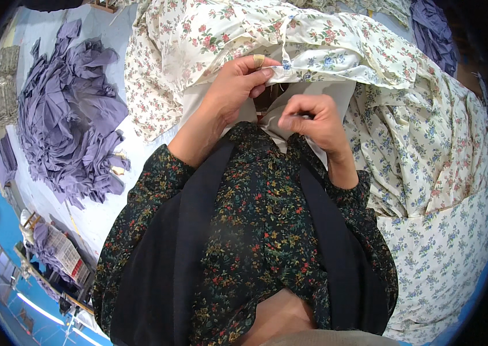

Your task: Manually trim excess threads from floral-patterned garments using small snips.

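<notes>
My left hand pinches the near edge of a cream floral fabric, beside a narrow strip that hangs down over the blue-flowered part. A yellowish wrap circles one of its fingers. Lower and to the right, my right hand is curled closed, apart from that edge. Something small and dark shows at its fingers, too little to name. Below the fabric edge, between my hands, lie pale white cloth panels with a dark gap between them.
A heap of crumpled purple fabric lies on the pale table at left. More floral cloth drapes down the right side. Stacked bundles stand at the far left, above a white basket. Purple cloth hangs at upper right.
</notes>
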A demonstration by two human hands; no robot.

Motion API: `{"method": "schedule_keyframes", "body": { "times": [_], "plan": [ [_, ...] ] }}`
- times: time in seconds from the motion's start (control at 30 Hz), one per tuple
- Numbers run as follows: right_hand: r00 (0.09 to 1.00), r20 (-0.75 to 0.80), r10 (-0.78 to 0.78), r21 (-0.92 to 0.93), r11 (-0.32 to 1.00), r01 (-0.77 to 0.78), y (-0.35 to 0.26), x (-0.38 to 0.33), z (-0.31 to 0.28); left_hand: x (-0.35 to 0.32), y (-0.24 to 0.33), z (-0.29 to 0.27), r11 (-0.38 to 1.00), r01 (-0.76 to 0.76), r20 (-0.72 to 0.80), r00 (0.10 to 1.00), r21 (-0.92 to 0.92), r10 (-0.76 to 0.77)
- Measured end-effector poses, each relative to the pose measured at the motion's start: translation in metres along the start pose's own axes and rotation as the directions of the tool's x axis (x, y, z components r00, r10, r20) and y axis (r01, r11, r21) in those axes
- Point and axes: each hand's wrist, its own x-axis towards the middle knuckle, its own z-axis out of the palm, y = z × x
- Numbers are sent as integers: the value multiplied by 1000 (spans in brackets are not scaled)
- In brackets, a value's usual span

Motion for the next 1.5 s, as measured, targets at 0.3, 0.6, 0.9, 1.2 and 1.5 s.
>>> {"method": "schedule_keyframes", "body": {
  "times": [0.3, 0.6, 0.9, 1.2, 1.5],
  "plan": [
    [831, -343, -437, -593, 787, 169, -7, 14, 13, 1, 1, 3, 999, 33, -14, 999, -6, -33],
    [983, 57, 172, 185, 966, -180, -4, -6, -3, 0, -4, 0, 998, 24, -24, 999, 63, -23],
    [885, -234, 403, 791, 608, -68, -2, 5, -19, -44, 12, 44, 335, -728, 580, 681, 598, 447],
    [878, -360, 314, 462, 878, -124, -9, 2, -9, -5, 6, 21, 793, -42, 184, 979, 608, -89],
    [905, -229, 359, 513, 834, -201, 5, -14, -10, 53, 35, 7, 987, -156, 194, 968, -31, 159]
  ]
}}
